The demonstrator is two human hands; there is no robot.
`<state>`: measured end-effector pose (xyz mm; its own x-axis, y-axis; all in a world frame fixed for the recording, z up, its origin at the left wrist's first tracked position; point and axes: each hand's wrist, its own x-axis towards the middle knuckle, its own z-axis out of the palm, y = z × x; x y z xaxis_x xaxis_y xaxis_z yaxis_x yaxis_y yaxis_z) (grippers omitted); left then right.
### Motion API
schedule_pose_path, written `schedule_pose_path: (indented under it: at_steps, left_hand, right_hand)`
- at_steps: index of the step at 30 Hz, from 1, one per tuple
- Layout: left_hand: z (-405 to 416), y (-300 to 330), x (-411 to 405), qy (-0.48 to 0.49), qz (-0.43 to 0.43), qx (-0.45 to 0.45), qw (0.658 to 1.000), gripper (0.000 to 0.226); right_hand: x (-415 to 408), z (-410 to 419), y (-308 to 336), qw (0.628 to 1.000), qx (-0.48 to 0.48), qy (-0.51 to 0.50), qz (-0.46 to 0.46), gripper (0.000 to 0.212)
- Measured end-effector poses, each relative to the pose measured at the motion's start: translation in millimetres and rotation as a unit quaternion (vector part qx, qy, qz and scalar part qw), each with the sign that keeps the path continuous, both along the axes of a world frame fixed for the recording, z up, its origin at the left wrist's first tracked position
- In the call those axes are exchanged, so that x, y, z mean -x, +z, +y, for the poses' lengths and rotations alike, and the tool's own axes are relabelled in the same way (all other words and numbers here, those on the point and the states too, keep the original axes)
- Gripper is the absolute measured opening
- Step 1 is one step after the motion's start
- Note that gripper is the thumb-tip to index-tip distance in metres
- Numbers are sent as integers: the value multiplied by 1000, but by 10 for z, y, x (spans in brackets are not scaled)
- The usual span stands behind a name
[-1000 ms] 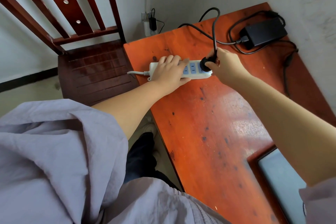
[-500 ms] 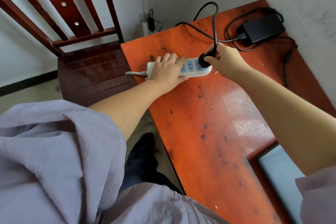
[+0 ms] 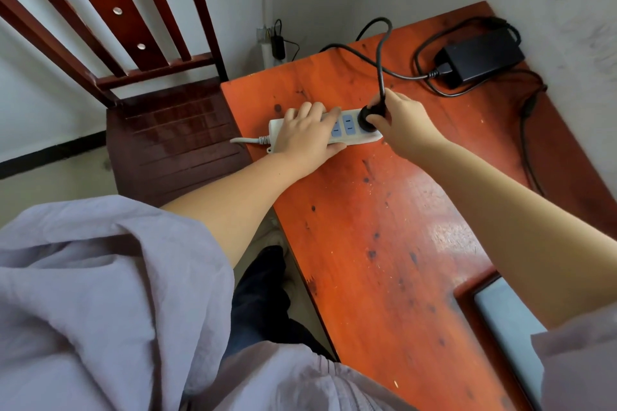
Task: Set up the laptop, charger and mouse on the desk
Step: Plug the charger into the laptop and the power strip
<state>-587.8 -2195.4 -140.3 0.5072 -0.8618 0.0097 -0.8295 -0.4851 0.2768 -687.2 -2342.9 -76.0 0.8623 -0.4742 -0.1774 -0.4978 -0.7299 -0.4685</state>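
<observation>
Left hand (image 3: 305, 135): we press it flat on the white strip (image 3: 350, 130), fingers spread over the sockets.
Right hand (image 3: 400, 125): we pinch the black plug (image 3: 369, 115) at the strip's end socket; how deep it sits we cannot tell.
Strip: lies on the desk (image 3: 384, 227), two blue sockets bare between our hands.
Charger (image 3: 480, 55): far corner, cord looping to the plug.
Laptop (image 3: 504, 327): near right edge, part hidden by our arm.
Chair (image 3: 173, 140): left of the desk.
</observation>
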Motion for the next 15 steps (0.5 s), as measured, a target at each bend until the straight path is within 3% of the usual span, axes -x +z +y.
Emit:
schedule_pose_path:
  at_steps: [11, 15]
  left_hand:
    - [-46, 69, 64, 24, 43, -30, 998, 66]
    - [-29, 156, 18, 21, 87, -47, 995, 68]
  right_hand:
    - [-53, 127, 10, 999, 11, -44, 26, 17]
    - [157, 65, 95, 993, -66, -85, 46, 44]
